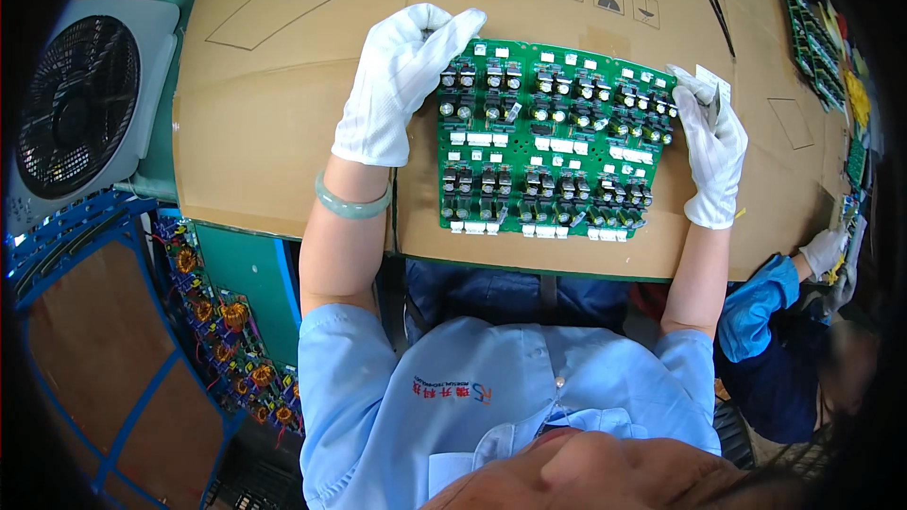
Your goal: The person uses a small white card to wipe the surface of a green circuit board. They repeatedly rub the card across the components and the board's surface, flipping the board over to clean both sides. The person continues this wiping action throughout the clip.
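Observation:
A green circuit board panel (520, 145), filled with rows of capacitors, dark parts and white connectors, is held over the cardboard (283, 123) on the table. My left hand (397, 76), in a white glove, pinches the panel's upper left corner between thumb and fingers. At the upper right edge, my right hand (710, 146), also gloved in white, grips the same panel. A small white piece (718, 85) shows beside the right fingers; its kind is unclear.
Left of the table stands a grey box fan (80, 99). Below it, boards with copper coils (233, 314) sit beside a blue-framed rack (113, 340). More green boards (814, 52) lie at the far right, near another person's gloved hand (824, 253).

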Demonstrator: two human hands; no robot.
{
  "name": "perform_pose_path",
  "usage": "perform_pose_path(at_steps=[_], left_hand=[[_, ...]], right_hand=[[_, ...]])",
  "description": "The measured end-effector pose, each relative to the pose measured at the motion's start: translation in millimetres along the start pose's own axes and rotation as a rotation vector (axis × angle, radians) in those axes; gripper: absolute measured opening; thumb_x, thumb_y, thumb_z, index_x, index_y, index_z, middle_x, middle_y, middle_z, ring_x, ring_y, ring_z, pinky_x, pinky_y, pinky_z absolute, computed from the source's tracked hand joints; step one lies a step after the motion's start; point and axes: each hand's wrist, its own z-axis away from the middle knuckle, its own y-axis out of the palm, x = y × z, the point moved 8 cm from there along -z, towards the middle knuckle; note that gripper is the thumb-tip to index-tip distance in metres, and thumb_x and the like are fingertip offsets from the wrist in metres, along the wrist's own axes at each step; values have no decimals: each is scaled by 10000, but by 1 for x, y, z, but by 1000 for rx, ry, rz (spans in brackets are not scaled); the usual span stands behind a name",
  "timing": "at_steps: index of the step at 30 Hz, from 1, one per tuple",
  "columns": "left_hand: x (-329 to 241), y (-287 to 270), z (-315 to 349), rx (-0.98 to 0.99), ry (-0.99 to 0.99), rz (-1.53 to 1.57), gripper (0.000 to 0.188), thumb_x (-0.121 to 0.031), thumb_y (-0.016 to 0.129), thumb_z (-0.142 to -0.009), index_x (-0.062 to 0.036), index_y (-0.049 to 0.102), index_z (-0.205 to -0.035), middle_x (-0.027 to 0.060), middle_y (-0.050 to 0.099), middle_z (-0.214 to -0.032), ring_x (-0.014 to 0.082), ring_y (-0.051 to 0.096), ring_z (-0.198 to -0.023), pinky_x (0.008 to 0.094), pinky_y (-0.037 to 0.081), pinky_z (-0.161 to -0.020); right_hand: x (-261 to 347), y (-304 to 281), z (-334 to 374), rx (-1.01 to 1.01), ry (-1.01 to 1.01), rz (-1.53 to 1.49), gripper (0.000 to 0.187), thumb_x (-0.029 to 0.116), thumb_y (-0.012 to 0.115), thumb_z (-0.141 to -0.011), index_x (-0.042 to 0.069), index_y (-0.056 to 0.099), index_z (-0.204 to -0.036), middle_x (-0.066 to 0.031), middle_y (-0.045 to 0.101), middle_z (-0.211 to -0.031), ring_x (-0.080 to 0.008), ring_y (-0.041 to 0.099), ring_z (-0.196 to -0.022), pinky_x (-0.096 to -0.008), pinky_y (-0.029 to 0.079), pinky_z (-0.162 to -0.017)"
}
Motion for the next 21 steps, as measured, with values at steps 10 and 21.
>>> perform_pose_path(at_steps=[10,21], left_hand=[[-1,2,-3,-41,100,-55,323,-306,721,-850,4,653,-793,-22,533,-598,50,457,-567,228,370,-510],[5,0,0,-67,-17,-51,341,-344,734,-839,-20,642,-790,-51,501,-580,22,405,-513,204,316,-447]], right_hand=[[-11,3,0,20,119,22,248,149,676,-894,0,689,-1092,-47,709,-972,-88,605,-886,-242,484,-821],[-18,4,3,21,146,-163,240,109,688,-881,-9,689,-1090,-51,706,-1009,-89,613,-912,-235,492,-836]])
